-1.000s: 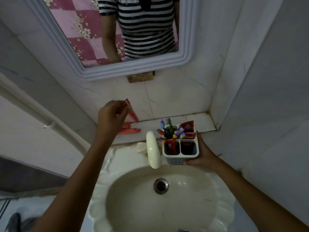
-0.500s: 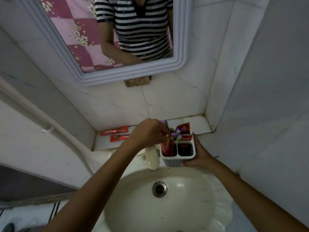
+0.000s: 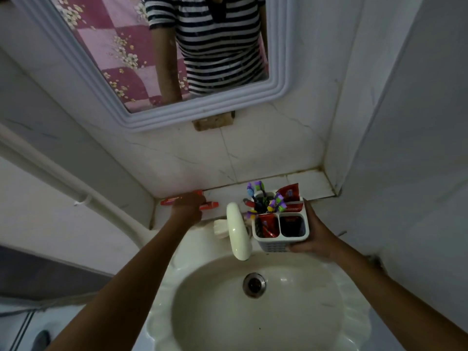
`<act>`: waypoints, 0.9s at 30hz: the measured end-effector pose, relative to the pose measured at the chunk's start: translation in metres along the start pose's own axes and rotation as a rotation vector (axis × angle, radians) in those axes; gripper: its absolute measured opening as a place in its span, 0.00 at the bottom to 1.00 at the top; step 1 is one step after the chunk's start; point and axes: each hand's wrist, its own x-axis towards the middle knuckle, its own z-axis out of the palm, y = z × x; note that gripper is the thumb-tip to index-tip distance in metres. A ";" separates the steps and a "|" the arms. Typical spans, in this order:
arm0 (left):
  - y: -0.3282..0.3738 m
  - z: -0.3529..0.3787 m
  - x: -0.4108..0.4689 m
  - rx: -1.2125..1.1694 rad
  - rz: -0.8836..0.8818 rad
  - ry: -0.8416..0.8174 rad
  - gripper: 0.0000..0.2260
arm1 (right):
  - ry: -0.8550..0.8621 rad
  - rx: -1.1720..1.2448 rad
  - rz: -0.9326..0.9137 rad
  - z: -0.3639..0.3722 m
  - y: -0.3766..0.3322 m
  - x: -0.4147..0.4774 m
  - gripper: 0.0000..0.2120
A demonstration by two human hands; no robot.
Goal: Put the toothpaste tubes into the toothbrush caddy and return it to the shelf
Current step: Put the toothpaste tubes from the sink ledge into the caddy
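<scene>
Two toothpaste tubes [image 3: 172,200] lie on the tiled shelf [image 3: 311,182] under the left hand [image 3: 188,205], grip unclear; right hand [image 3: 316,236] clasps the caddy [image 3: 281,239].

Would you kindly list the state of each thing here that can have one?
White plastic toothbrush caddy: upright at the sink edge, gripped by the right hand.
Red toothpaste tubes on the shelf: lying flat, left hand over them.
Red tube in the caddy's front-left compartment: stowed.
White tap: no water running.

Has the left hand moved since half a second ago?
Yes. The left hand has left the caddy and gone left, past the tap, to the two tubes on the shelf.
</scene>
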 end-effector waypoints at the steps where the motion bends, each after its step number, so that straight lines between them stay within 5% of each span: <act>1: -0.003 0.006 0.003 0.051 0.018 0.004 0.22 | -0.001 0.002 0.000 0.000 0.000 0.000 0.59; 6: 0.004 0.010 0.005 0.278 0.101 0.112 0.12 | -0.020 0.005 0.001 -0.002 0.003 0.001 0.61; 14: 0.028 -0.071 -0.022 -0.302 0.052 0.311 0.16 | -0.022 -0.025 0.017 -0.002 0.005 0.004 0.62; 21: 0.074 -0.196 -0.074 -0.520 0.246 0.189 0.11 | -0.023 -0.036 0.041 -0.003 0.001 0.004 0.62; 27: 0.136 -0.215 -0.094 -0.126 0.440 -0.022 0.11 | -0.016 -0.052 0.061 -0.002 0.001 0.003 0.61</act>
